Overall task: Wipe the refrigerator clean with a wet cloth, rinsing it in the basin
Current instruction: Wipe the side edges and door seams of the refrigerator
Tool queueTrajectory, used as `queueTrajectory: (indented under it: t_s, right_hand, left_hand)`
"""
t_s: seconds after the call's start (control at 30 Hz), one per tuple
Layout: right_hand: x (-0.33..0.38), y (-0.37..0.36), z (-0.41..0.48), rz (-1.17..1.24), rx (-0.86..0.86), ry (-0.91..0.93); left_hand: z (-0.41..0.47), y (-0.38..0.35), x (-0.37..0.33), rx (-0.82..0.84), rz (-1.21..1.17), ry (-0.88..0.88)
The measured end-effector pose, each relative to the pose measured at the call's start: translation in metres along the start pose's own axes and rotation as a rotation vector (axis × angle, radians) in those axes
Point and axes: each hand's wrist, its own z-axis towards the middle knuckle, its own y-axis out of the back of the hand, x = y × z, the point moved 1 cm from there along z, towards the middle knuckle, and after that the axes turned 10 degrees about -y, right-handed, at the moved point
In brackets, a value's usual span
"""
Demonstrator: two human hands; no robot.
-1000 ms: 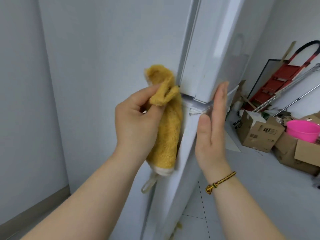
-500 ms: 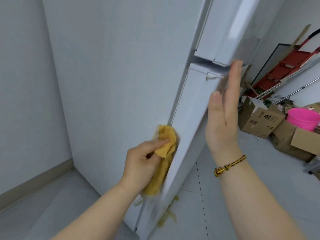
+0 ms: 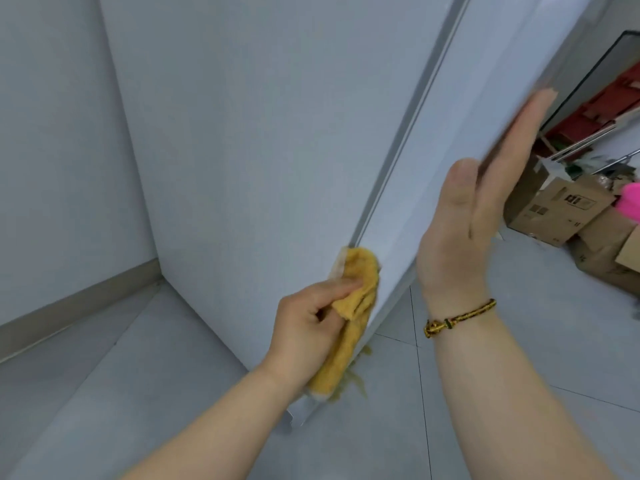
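Our left hand (image 3: 304, 327) pinches the folded yellow terry cloth (image 3: 360, 271) between thumb and curled fingers, low on the door edge of the white refrigerator (image 3: 259, 133). The cloth's long axis follows that edge, upper end pointing up and right. Our right hand (image 3: 485, 220) lies flat against the door front, fingers straight and together (braided cord bracelet (image 3: 460, 318) at the wrist). Beyond it stand brown cardboard boxes (image 3: 554, 209), partly hidden, and a pink plastic basin (image 3: 631, 202).
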Motion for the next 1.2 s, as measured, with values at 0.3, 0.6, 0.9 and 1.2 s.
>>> queueTrajectory:
  t_s: [0.3,0.6,0.9,1.2]
  right_hand:
    - [-0.052,-0.002,-0.061,-0.022,0.084,-0.105]
    - [-0.058,-0.009,-0.062,-0.084,0.040,-0.029]
    - [-0.055,-0.014,-0.064,-0.091,0.007,-0.050]
    - [-0.058,-0.008,-0.063,-0.099,0.042,-0.016]
  left_hand:
    - [-0.082,0.030,0.110,-0.331,-0.025,0.720]
    - [-0.093,0.020,0.144,-0.322,0.032,1.018]
    - [-0.064,0.003,0.097,-0.253,-0.185,0.778]
    - [-0.083,-0.007,0.108,-0.297,-0.025,0.925]
